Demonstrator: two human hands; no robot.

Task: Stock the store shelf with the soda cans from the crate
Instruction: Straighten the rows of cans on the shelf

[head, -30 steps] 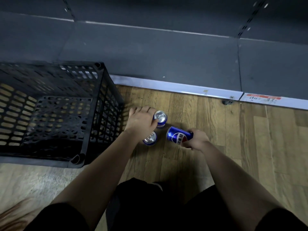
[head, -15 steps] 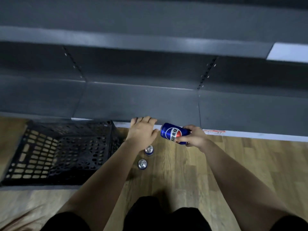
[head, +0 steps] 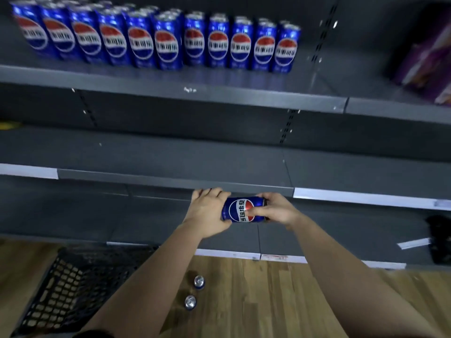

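A blue soda can (head: pixel 238 211) lies sideways in the air between both hands, level with the front edge of the middle shelf (head: pixel 170 182). My right hand (head: pixel 274 211) grips its right end, thumb across the label. My left hand (head: pixel 208 213) holds its left end with fingers curled over it. Two more cans (head: pixel 199 281) (head: pixel 190 301) stand upright on the wooden floor below. The black crate (head: pixel 68 289) sits at lower left. A row of several blue cans (head: pixel 156 42) lines the upper shelf (head: pixel 195 93).
Purple packages (head: pixel 429 62) stand on the upper shelf at the far right. A dark object (head: pixel 439 240) sits on the bottom shelf at right. The upper shelf has bare space between the can row and the packages.
The view has swung up from the floor to the shelves. My right hand lifted the can from floor level, and my left hand left the floor cans and took hold of its other end.
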